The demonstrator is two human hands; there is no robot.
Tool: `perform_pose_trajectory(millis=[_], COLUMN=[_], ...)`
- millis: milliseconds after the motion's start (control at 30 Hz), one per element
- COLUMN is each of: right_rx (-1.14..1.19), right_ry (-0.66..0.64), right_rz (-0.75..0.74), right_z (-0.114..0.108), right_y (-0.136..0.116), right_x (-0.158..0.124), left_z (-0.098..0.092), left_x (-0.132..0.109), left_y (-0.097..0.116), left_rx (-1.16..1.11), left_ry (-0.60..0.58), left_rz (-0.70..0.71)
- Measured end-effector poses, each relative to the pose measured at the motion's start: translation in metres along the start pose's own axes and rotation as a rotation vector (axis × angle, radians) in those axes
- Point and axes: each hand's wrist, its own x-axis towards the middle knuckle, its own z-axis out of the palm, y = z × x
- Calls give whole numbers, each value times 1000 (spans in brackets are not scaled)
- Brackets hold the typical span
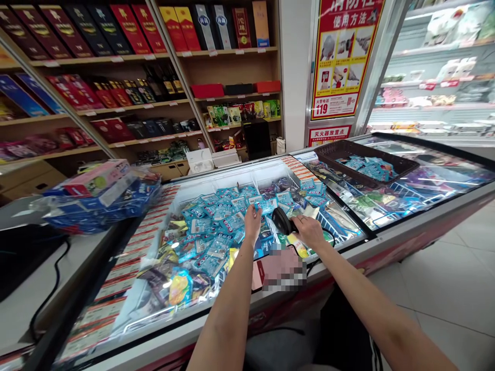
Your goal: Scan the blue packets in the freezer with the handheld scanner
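Observation:
Pinched in my left hand (pixel 253 222) is a small blue packet (pixel 266 206), held above the glass-topped freezer. My right hand (pixel 309 232) grips a black handheld barcode scanner (pixel 282 221), its head turned toward that packet. A heap of similar blue packets (pixel 218 216) spreads over the glass to the left of my hands. More blue packets (pixel 315 191) lie past the scanner. Close below my hands, a phone (pixel 260 273) rests at the freezer's near edge, its screen partly blurred out.
A dark brown basket (pixel 336 167) with blue packets stands on the freezer's right part. Plastic-wrapped blue packages (pixel 104 206) sit at the left, with a pink box (pixel 96 176) on top. Shelves of boxed goods (pixel 228 98) line the back. A cable (pixel 58 273) trails at far left.

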Motion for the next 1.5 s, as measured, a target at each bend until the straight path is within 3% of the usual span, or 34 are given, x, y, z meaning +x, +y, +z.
perform_pose_trajectory(millis=[233, 600, 833, 967, 1200, 1367, 1500], right_rx=[33, 78, 87, 80, 65, 67, 44], right_ry=[-3, 81, 97, 113, 145, 139, 127], right_rz=[10, 16, 70, 111, 161, 167, 191], right_z=[1, 5, 4, 3, 0, -1, -1], right_y=[1, 3, 2, 3, 4, 3, 3], right_x=[0, -2, -1, -3, -6, -6, -7], left_z=[-1, -5, -22, -32, -33, -13, 5], left_x=[0, 3, 10, 10, -2, -6, -4], left_y=[3, 4, -3, -1, 15, 17, 15], left_rx=[-15, -4, 292, 437, 735, 693, 755], left_ry=[-28, 55, 232, 265, 122, -214, -172], left_rz=[-39, -51, 51, 144, 305, 408, 314])
